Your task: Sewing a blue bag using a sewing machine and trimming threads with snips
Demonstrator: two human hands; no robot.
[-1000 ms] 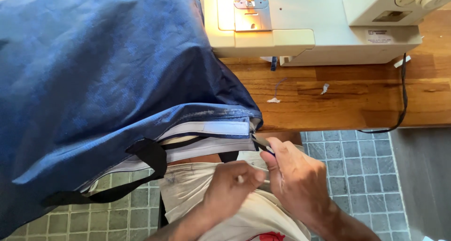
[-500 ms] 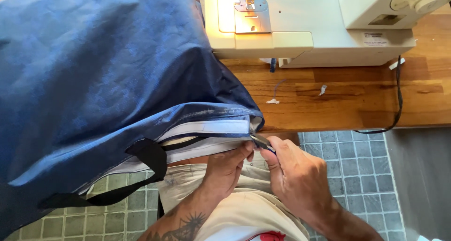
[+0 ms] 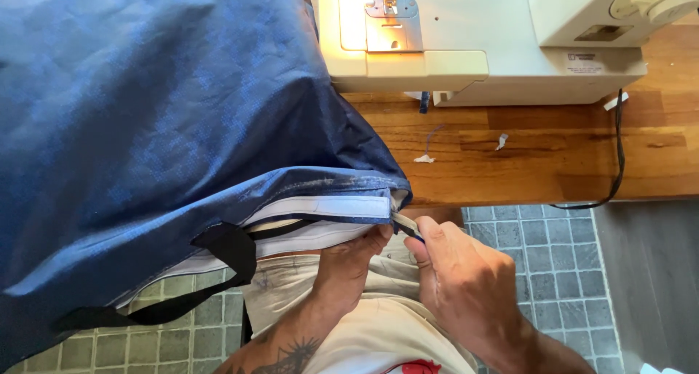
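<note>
Concealed and cropped regions at the sewing station.

The large blue woven-fabric cover [image 3: 160, 126] runs off the top and left edges and hides the left part of the wooden worktop [image 3: 524, 163]. The cream sewing machine [image 3: 480, 39] is cut by the top edge. The left hand [image 3: 349, 261] has its fingertips tucked under the fabric's edge; the small dark item pinched by the right hand [image 3: 466, 286] is too small to identify.
</note>
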